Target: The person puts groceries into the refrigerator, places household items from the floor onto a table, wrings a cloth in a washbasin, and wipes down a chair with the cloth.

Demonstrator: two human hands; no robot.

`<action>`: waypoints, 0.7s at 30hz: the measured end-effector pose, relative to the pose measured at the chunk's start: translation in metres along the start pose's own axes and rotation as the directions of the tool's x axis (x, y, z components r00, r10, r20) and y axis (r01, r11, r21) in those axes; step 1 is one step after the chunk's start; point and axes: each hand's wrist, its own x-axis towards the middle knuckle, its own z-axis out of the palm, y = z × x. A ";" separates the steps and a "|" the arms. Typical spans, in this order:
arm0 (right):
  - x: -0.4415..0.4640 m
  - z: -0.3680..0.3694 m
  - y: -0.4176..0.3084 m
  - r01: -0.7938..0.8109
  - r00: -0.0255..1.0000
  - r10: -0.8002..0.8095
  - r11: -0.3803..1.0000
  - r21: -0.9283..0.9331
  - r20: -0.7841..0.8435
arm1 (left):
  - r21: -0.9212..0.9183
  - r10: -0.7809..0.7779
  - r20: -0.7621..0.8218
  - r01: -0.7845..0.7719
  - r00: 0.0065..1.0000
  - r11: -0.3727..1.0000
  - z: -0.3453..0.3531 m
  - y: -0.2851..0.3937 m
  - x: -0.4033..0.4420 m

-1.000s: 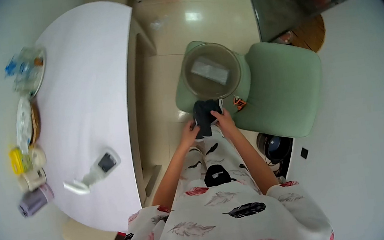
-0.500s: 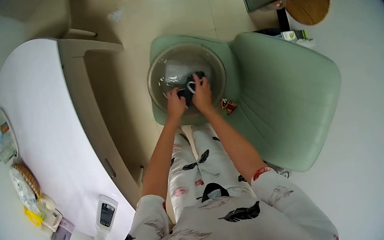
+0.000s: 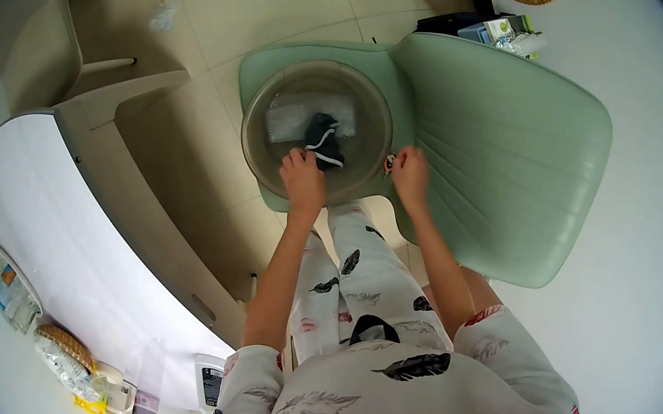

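A round translucent basin (image 3: 249,146) holds water. Inside it lies a wet, dark grey cloth item with white trim (image 3: 322,130); its exact kind is unclear. My left hand (image 3: 303,181) reaches over the basin's near side, fingers closed at the left end of the white trim. Outside the rim on the right, my right hand (image 3: 411,179) has its fingertips pinched at a small orange-and-black packet (image 3: 390,163). The fingers partly hide the packet.
The basin stands on the seat of a green chair (image 3: 511,156), whose backrest is to the right. On the left is a white table (image 3: 94,266) with a basket (image 3: 65,346), a tray (image 3: 10,286) and a bottle (image 3: 210,383). Small boxes (image 3: 502,30) sit behind the chair.
My right hand has left the dark cloth item and moved right, out of the basin, to the packet. My left hand stays at the basin's near side. The view has shifted slightly.
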 end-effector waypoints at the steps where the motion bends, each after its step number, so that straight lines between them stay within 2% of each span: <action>1: -0.003 0.005 0.011 0.005 1.000 -0.005 1.000 0.000 0.000 | 0.000 -0.003 -0.004 0.003 1.000 1.000 -0.001 -0.001 -0.001; 3: -0.005 0.020 0.029 -0.112 0.980 0.148 0.962 -0.249 0.131 | -0.075 -0.009 0.001 0.009 1.000 0.997 -0.001 -0.004 -0.005; 7: 0.002 0.048 0.039 -0.110 0.978 0.166 0.924 -0.367 0.126 | -0.151 -0.056 -0.009 0.054 0.998 0.987 -0.006 -0.007 -0.017; 9: 0.002 0.048 0.037 -0.061 0.980 0.130 0.915 -0.399 0.148 | -0.340 -0.073 0.005 0.070 0.997 0.938 -0.016 -0.005 -0.029; 10: -0.002 0.043 0.033 -0.048 0.983 0.115 0.917 -0.397 0.147 | -0.341 -0.079 -0.009 0.072 0.997 0.937 -0.018 -0.006 -0.034; 12: -0.012 0.028 0.026 0.018 0.974 0.044 0.963 -0.269 0.221 | -0.354 -0.118 0.106 0.148 0.987 0.924 -0.018 -0.008 -0.045; 13: -0.018 0.018 0.022 0.042 0.976 0.018 0.963 -0.268 0.217 | -0.360 -0.129 0.083 0.150 0.988 0.921 -0.017 -0.009 -0.052; 15: -0.028 0.001 0.013 0.165 0.915 -0.049 0.951 -0.262 0.400 | -0.453 -0.110 0.022 0.108 0.994 0.885 -0.019 -0.013 -0.065; 16: -0.034 -0.010 0.005 0.192 0.914 -0.075 0.946 -0.261 0.399 | -0.458 -0.126 -0.002 0.111 0.992 0.882 -0.023 -0.013 -0.071; 18: -0.051 -0.032 -0.017 0.313 0.799 -0.092 0.908 -0.280 0.594 | -0.501 -0.166 0.109 0.199 0.980 0.842 -0.035 -0.013 -0.084; 19: -0.060 -0.043 -0.033 0.335 0.800 -0.119 0.902 -0.273 0.588 | -0.503 -0.175 0.081 0.192 0.981 0.843 -0.040 -0.014 -0.089; 21: -0.082 -0.060 -0.063 0.360 0.791 -0.179 0.909 -0.209 0.585 | -0.646 -0.199 0.153 0.250 0.968 0.722 -0.043 -0.015 -0.100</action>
